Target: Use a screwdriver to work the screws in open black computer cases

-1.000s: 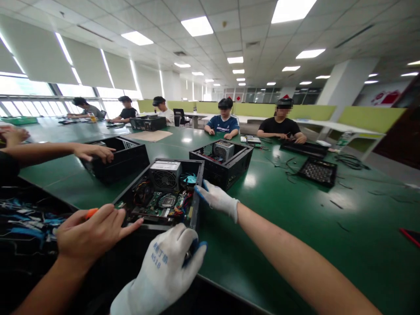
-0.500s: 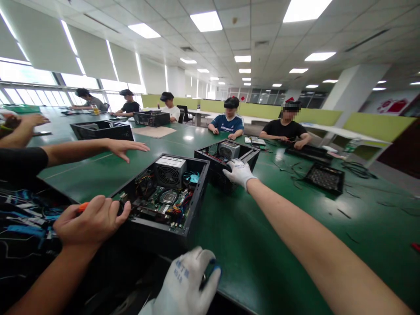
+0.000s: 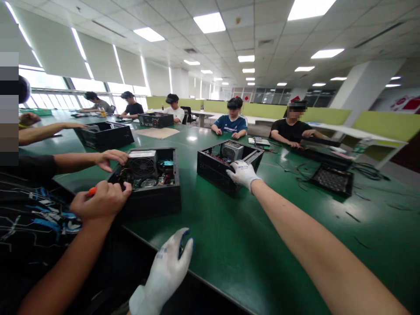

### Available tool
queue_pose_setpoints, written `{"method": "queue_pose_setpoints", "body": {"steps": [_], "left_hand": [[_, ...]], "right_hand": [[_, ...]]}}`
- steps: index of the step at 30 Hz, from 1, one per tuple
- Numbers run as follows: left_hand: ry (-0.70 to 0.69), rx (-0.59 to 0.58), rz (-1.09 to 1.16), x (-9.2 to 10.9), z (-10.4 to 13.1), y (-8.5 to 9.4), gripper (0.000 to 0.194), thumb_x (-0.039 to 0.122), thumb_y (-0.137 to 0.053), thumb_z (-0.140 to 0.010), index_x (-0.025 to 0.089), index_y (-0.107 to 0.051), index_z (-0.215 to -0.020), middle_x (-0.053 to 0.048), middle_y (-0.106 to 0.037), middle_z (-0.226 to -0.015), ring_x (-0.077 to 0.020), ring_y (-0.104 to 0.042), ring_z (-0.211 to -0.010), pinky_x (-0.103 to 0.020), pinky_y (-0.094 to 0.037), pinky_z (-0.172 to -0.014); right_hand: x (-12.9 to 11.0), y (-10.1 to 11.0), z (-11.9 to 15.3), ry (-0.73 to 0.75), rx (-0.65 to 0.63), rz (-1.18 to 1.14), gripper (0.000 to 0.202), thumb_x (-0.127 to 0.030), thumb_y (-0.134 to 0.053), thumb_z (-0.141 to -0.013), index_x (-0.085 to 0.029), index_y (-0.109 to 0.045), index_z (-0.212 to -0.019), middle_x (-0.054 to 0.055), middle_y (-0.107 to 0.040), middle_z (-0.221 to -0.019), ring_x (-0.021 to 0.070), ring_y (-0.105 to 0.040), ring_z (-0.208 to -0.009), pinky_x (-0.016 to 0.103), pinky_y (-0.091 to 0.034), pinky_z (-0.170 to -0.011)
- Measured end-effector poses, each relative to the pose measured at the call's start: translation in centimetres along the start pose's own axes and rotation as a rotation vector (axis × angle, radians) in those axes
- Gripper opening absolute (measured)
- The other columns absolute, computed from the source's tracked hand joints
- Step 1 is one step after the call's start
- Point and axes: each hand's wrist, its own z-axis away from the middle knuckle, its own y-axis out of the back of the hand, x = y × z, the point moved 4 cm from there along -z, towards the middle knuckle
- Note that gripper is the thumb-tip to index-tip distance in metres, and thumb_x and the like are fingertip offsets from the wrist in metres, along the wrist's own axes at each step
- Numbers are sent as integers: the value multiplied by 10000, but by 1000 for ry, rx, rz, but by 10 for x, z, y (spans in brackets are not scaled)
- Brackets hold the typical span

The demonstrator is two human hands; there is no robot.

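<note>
R hand (image 3: 243, 173), white glove, on near corner of open PC case (image 3: 215, 170); fingers over rim – can't tell if grip is clamped or just resting; case sits on green table (image 3: 210, 232), open side up, silver PSU (image 3: 232, 152) inside; L hand (image 3: 169, 264), also gloved, in air by near table edge, well apart from case; its grip is apart, thumb off forefinger; can't tell if anything small is in palm.

2nd open case (image 3: 157, 199) to the left, w/ PSU fan (image 3: 141, 166) and teal fan (image 3: 166, 163) visible; co-worker's bare hands (image 3: 111, 159) at its far-left side & near-left corner, one w/ orange-handled tool (image 3: 92, 191).

Other side: perforated black tray (image 3: 332, 179) + coiled cables (image 3: 372, 170), loose bits around; across table, person in blue shirt (image 3: 231, 124) & person in black shirt (image 3: 290, 131), latter's hands at dark panel (image 3: 323, 153); further left, another case (image 3: 155, 119) by brown sheet (image 3: 159, 133).
</note>
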Motion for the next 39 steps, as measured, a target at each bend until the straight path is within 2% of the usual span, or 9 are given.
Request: {"method": "queue_pose_setpoints", "body": {"steps": [5, 10, 13, 17, 22, 29, 32, 35, 39], "left_hand": [[62, -51, 77, 16, 17, -11, 373, 472, -462, -1070, 214, -616, -1291, -103, -782, -1147, -246, -784, -1019, -380, -679, -873], [29, -30, 183, 33, 18, -9, 309, 422, -508, -1056, 237, -624, -1274, -76, -794, -1113, -233, -795, -977, -334, -684, -840], [39, -66, 204, 39, 16, -8, 294, 409, -551, -1039, 256, -624, -1279, -61, -792, -1129, -227, -793, -988, -323, -683, -842], [25, -77, 216, 49, 16, -8, 314, 426, -554, -1037, 263, -610, -1299, -64, -785, -1139, -229, -790, -991, -324, -682, -827], [-33, -103, 240, 69, 4, 1, 310, 405, -540, -1042, 249, -604, -1303, -74, -771, -1138, -227, -782, -969, -330, -667, -833], [-150, -99, 237, 111, -51, 46, 308, 347, -548, -1038, 233, -575, -1322, -38, -705, -953, -165, -682, -703, -315, -569, -692], [-205, -141, 205, 125, -80, 59, 281, 350, -550, -1032, 217, -605, -1273, -26, -656, -890, -177, -654, -724, -327, -520, -684], [-269, -248, 131, 134, -100, 59, 244, 406, -547, -1034, 210, -655, -1133, -41, -656, -919, -209, -666, -807, -346, -501, -706], [-430, -503, 20, 146, -98, 53, 339, 455, -508, -1046, 218, -634, -839, -30, -626, -821, -207, -637, -754, -343, -459, -662]], "right_hand": [[6, 4, 3, 6, -20, 8, 547, -551, -464, -1001, -172, -671, -1337, 185, -619, -1425, 340, -523, -1330, 471, -388, -1080], [13, 11, 13, 39, -13, 21, 533, -538, -486, -998, -144, -706, -1282, 202, -661, -1326, 335, -572, -1246, 426, -418, -1033], [17, 18, 34, 90, -11, 15, 490, -517, -521, -987, -143, -734, -1223, 180, -687, -1257, 309, -599, -1176, 390, -428, -1011], [21, 33, 83, 134, 8, -5, 453, -517, -547, -982, -151, -748, -1161, 157, -684, -1230, 291, -591, -1157, 373, -434, -1013], [18, 52, 165, 242, 103, -125, 361, -506, -593, -969, -187, -749, -1030, 139, -684, -1155, 293, -596, -1121, 432, -459, -1022], [9, 84, 272, 359, 176, -290, 216, -421, -674, -950, -209, -716, -952, 135, -696, -1105, 312, -632, -1124, 535, -519, -995], [6, 98, 307, 406, 174, -300, 161, -386, -702, -933, -245, -707, -1012, 105, -713, -1062, 309, -649, -1137, 564, -519, -1037], [8, 110, 336, 452, 176, -289, 147, -373, -731, -907, -281, -688, -1013, 89, -726, -1047, 310, -662, -1148, 566, -531, -1051], [16, 118, 367, 471, 187, -274, 139, -364, -755, -881, -308, -685, -989, 75, -735, -1079, 305, -672, -1170, 546, -540, -1070]]}}
